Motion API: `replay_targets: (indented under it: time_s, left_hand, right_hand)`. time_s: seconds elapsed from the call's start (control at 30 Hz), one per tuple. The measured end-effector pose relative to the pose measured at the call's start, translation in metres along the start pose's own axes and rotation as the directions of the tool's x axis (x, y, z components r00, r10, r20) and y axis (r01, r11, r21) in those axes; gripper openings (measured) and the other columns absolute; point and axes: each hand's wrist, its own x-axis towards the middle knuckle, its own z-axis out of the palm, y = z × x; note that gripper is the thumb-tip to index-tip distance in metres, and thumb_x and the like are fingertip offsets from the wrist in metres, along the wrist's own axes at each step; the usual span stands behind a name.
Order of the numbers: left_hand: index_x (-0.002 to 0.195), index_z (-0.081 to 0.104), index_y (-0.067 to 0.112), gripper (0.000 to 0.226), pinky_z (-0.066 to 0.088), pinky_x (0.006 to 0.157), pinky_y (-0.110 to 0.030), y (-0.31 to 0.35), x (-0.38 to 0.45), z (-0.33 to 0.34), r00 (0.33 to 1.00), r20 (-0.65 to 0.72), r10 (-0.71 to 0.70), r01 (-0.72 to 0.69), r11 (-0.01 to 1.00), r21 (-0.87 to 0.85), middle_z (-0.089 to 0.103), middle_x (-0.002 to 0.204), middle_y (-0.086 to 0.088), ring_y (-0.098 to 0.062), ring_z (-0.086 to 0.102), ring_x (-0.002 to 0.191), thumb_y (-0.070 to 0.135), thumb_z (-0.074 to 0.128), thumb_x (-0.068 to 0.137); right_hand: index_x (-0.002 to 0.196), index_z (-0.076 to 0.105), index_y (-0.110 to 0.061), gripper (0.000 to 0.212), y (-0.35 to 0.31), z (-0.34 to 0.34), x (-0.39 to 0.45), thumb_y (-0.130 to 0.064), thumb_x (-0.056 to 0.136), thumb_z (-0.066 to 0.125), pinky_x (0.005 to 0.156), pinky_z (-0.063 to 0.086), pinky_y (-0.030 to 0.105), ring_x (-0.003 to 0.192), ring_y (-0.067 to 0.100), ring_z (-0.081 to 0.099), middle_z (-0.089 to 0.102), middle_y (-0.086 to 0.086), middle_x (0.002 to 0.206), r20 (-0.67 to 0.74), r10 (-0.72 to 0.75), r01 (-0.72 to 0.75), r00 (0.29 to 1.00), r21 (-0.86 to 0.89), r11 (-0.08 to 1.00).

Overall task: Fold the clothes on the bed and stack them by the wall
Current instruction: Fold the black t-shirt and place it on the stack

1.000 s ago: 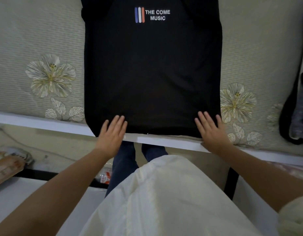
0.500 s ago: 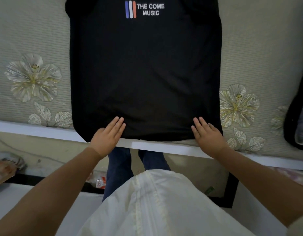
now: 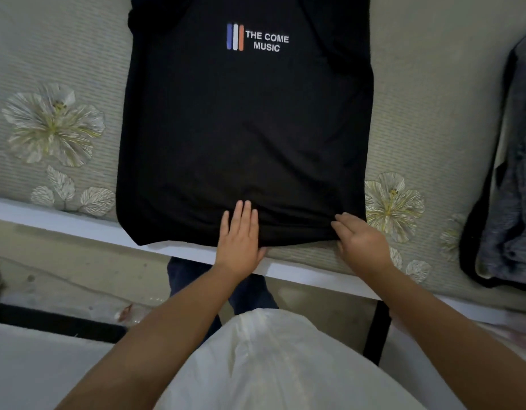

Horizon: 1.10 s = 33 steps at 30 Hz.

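Two hands are working the near hem of a black shirt point(image 3: 244, 137) that is lying flat on the bed point(image 3: 63, 48), its bottom edge hanging slightly over the white frame point(image 3: 57, 216) nearest the person. Going from the left: that corner of the hem is sitting loose with nothing holding it, and it is already drooping past the mattress edge, so any tug toward the right could drag it off or skew the whole panel. The left hand point(image 3: 239, 236) is lying flat on the hem near the middle, fingers straight and close together, pressing the cloth down. Small ripples are bunching between it and the right hand point(image 3: 360, 239), which is resting at the right corner with fingers curled over the fabric (whether it is truly pinching the hem or only laying on it, I cannot tell). If those creases are not smoothed out before the hem is lifted, they are likely going to get folded in, and the shirt will be stacking lumpy. Lifting one corner alone would probably twist the fold off square, leaving the printed logo point(image 3: 257, 37) crooked. Further right, a grey garment point(image 3: 513, 173) is waiting in a heap at the edge of the bed; a wide sweep of the right arm could be knocking into it.
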Motion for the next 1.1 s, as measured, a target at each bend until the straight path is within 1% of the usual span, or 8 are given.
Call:
replay_targets:
  time_s: [0.13, 0.2, 0.37, 0.53, 0.67, 0.83, 0.93, 1.1]
  left_hand:
    - [0.14, 0.029, 0.0, 0.053, 0.02, 0.112, -0.046, -0.018, 0.009, -0.012, 0.979, -0.178, 0.103, -0.107, 0.994, -0.01, 0.027, 0.149, -0.016, -0.026, 0.028, 0.138, 0.005, 0.043, 0.089]
    - [0.111, 0.062, -0.005, 0.041, 0.048, 0.085, -0.053, -0.039, 0.007, -0.019, 0.931, -0.335, 0.145, -0.15, 0.989, 0.013, 0.061, 0.117, -0.022, -0.034, 0.062, 0.105, -0.004, 0.044, 0.074]
    - [0.104, 0.061, -0.017, 0.052, 0.043, 0.081, -0.063, -0.093, -0.013, -0.032, 0.969, -0.247, -0.005, -0.006, 0.999, -0.043, 0.059, 0.107, -0.037, -0.053, 0.059, 0.096, -0.028, 0.062, 0.053]
    - [0.102, 0.062, -0.016, 0.053, 0.048, 0.074, -0.06, -0.109, -0.027, -0.05, 0.965, -0.229, 0.13, -0.096, 0.983, 0.156, 0.061, 0.106, -0.036, -0.05, 0.061, 0.094, -0.019, 0.05, 0.051]
    - [0.145, 0.016, 0.004, 0.058, 0.01, 0.115, -0.034, -0.116, -0.035, -0.06, 0.98, 0.182, 0.079, -0.114, 0.976, 0.186, 0.014, 0.153, -0.017, -0.028, 0.014, 0.142, -0.005, 0.033, 0.09]
    - [0.131, 0.045, 0.008, 0.043, 0.041, 0.1, -0.037, -0.108, -0.059, -0.076, 0.78, 0.609, 0.144, -0.317, 0.93, 0.186, 0.048, 0.132, -0.013, -0.029, 0.048, 0.118, 0.008, 0.05, 0.089]
    - [0.13, 0.045, 0.008, 0.042, 0.039, 0.102, -0.037, -0.106, -0.057, -0.093, 0.821, 0.553, 0.139, -0.315, 0.919, 0.236, 0.046, 0.132, -0.015, -0.031, 0.047, 0.119, 0.014, 0.051, 0.09]
    - [0.146, -0.001, 0.004, 0.059, 0.0, 0.115, -0.032, -0.119, -0.021, -0.145, 0.994, 0.02, 0.107, -0.108, 0.933, 0.342, 0.001, 0.155, -0.013, -0.024, -0.001, 0.143, 0.006, 0.03, 0.095]
  right_hand:
    - [0.066, 0.069, 0.008, 0.039, 0.001, -0.003, -0.004, 0.016, 0.03, 0.084, 0.049, 0.055, 0.039, 0.07, 0.036, 0.07, 0.071, 0.021, 0.075, -0.046, 0.002, -0.004, 0.999, -0.038, 0.999]
    - [0.064, 0.068, 0.008, 0.04, 0.001, -0.001, -0.003, 0.016, 0.028, 0.084, 0.052, 0.056, 0.04, 0.074, 0.037, 0.07, 0.071, 0.022, 0.077, -0.011, -0.01, 0.009, 1.0, -0.074, 0.997]
    - [0.065, 0.064, 0.008, 0.041, -0.007, 0.006, -0.002, 0.019, 0.029, 0.083, 0.055, 0.056, 0.045, 0.082, 0.041, 0.068, 0.069, 0.028, 0.085, 0.092, 0.015, -0.008, 0.996, -0.072, 0.997]
    - [0.145, 0.019, -0.007, 0.062, -0.019, 0.017, 0.001, 0.01, 0.088, 0.036, 0.116, 0.006, 0.042, 0.143, 0.035, 0.001, 0.0, 0.017, 0.155, 0.258, 0.065, -0.062, 0.964, -0.02, 0.998]
    - [0.147, -0.008, -0.015, 0.072, -0.023, 0.013, -0.011, 0.007, 0.089, 0.029, 0.116, -0.004, 0.036, 0.143, 0.025, -0.01, -0.014, 0.007, 0.155, 0.502, -0.018, 0.072, 0.865, -0.088, 0.993]
    - [0.147, -0.003, -0.012, 0.07, -0.038, -0.006, -0.033, 0.005, 0.091, 0.035, 0.116, 0.007, 0.032, 0.144, 0.02, 0.003, -0.004, 0.005, 0.157, 0.848, -0.055, 0.125, 0.527, -0.013, 0.992]
    - [0.146, -0.005, -0.008, 0.061, -0.044, -0.02, -0.031, -0.001, 0.095, 0.026, 0.116, 0.005, 0.034, 0.144, 0.024, 0.001, -0.005, 0.01, 0.156, 0.721, 0.002, 0.111, 0.693, -0.109, 0.988]
    - [0.145, -0.01, -0.005, 0.06, -0.035, -0.054, 0.026, 0.001, 0.094, 0.021, 0.116, -0.004, 0.035, 0.144, 0.026, -0.008, -0.011, 0.012, 0.155, 0.332, 0.197, -0.159, 0.922, -0.139, 0.977]
